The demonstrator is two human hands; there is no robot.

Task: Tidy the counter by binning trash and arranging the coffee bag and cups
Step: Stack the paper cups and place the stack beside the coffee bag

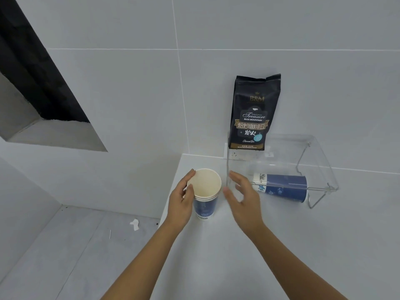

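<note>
A stack of blue paper cups (204,197) with a cream inside stands upright near the counter's left edge. My left hand (181,198) wraps the stack's left side at the rim. My right hand (243,198) hovers open just right of the stack, fingers spread, not touching it. A black coffee bag (254,113) stands upright against the wall on top of a clear acrylic shelf (320,156). Under that shelf another stack of blue cups (283,187) lies on its side.
The white counter (238,256) ends in a left edge close beside the upright stack. Beyond it the grey floor (65,245) lies lower, with a scrap of white paper (134,224) on it. A dark opening (32,72) sits in the wall at the upper left.
</note>
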